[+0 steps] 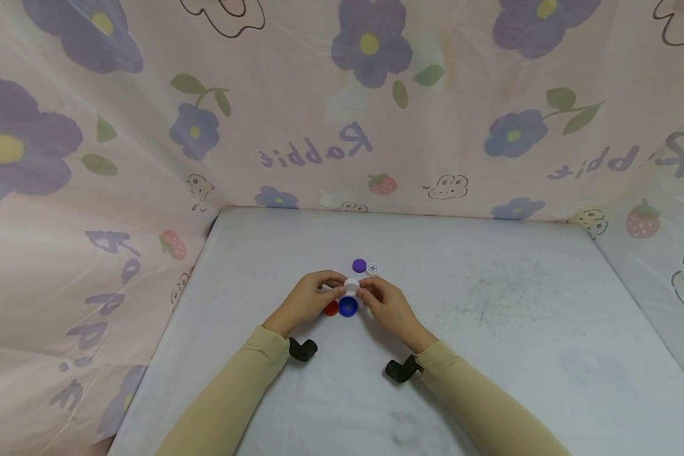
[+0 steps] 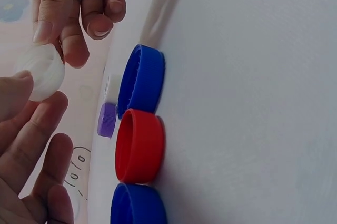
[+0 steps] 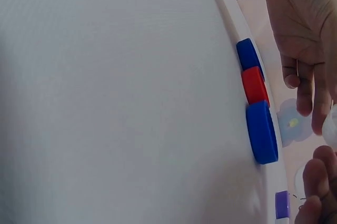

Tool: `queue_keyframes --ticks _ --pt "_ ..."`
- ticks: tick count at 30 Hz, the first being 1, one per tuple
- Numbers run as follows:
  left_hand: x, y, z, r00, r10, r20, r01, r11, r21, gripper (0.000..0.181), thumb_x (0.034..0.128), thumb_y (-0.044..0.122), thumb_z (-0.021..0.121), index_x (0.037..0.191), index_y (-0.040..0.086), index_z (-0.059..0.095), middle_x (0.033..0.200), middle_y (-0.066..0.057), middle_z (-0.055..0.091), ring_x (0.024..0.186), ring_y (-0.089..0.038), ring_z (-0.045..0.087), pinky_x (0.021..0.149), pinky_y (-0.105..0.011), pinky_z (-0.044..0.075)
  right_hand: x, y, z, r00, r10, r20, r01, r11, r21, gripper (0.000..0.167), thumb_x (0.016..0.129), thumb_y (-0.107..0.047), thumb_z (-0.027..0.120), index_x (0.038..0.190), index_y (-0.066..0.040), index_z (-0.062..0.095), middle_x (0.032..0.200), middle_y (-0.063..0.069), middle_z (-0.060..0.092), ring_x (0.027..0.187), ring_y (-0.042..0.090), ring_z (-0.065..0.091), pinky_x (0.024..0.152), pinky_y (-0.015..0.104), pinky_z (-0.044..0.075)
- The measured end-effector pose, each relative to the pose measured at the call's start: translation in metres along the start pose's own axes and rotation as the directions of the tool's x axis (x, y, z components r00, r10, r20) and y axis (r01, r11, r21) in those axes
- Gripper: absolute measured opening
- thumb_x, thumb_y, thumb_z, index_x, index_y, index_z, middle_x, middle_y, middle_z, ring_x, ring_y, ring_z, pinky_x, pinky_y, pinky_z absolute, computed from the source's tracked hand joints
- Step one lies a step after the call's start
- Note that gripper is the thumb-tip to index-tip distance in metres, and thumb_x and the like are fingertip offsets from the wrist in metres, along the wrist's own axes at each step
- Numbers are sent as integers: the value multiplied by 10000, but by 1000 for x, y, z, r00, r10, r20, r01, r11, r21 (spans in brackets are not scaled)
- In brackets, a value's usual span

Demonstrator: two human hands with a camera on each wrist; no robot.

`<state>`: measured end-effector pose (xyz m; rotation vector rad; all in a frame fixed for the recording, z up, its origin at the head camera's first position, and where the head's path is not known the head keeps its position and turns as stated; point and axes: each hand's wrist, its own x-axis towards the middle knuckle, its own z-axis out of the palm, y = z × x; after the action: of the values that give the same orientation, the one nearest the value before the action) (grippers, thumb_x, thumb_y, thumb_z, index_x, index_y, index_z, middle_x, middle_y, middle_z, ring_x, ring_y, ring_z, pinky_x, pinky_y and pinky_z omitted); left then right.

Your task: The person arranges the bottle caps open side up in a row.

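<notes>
In the head view, my left hand (image 1: 312, 297) and right hand (image 1: 391, 306) meet over the table, a small white bottle cap (image 1: 351, 287) between their fingertips. Both hands pinch its edges with thumb and fingers, as the left wrist view also shows, where the cap (image 2: 45, 71) is held above the surface. Below the hands lie a blue cap (image 1: 348, 306) and a red cap (image 1: 331, 308), touching side by side. A second blue cap (image 2: 138, 205) adjoins the red one, mostly hidden by my left hand in the head view.
Beyond the hands, a purple cap (image 1: 359, 265) lies beside a white cap (image 1: 373, 268) with a dark mark on top. The white table (image 1: 490, 380) runs back to a flower-printed curtain (image 1: 433, 126), which also hangs along the sides.
</notes>
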<state>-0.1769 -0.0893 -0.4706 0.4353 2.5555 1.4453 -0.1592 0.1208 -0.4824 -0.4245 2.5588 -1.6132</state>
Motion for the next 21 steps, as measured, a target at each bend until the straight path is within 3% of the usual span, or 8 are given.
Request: queue_keyframes --ticks 8,17,21 --pt "-3 4 -2 1000 15 12 -15 998 -63 390 942 296 650 1286 122 589 992 55 687 1008 -149 607 984 -462 415 0 1 0 999 -39 -18 37 998 -56 309 935 -174 664 1236 -147 597 944 -24 661 757 146 583 629 279 474" --pt "-4 4 -3 1000 1 21 0 999 -45 268 954 319 628 1198 207 640 991 74 679 972 -138 615 964 -425 428 1 1 0 998 -66 -22 65 995 -76 327 926 -195 678 1240 -160 596 918 -29 661 703 149 562 562 274 460" --pt "-3 3 -3 999 -21 36 22 999 -47 276 950 334 631 1203 221 640 987 87 674 954 -134 609 899 -406 461 1 1 0 997 -70 -22 68 994 -87 316 929 -200 674 1233 -164 598 913 -35 659 698 146 562 562 272 461"
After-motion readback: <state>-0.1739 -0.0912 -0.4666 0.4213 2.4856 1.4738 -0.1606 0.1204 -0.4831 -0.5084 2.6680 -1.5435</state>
